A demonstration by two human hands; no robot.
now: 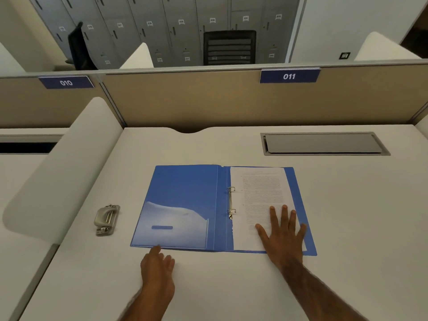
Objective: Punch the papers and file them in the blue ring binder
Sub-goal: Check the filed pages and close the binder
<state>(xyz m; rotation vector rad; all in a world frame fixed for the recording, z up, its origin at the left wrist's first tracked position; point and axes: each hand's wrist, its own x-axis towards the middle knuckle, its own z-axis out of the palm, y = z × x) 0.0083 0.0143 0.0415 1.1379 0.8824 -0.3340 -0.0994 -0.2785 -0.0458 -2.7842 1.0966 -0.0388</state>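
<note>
Head view: on the surface (347, 205) the blue binder (185, 193) lies open, its spine running away from the person. Papers (259, 188) lie on its right half by the rings (231, 189), under the flat, spread right hand (283, 232). Left hand (157, 267), loose and empty, sits at the left cover's near edge.

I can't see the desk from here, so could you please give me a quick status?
Right hand flat on papers in open blue binder. Left hand at binder's near edge. Hole punch apart at left. Nothing blocking.
</note>
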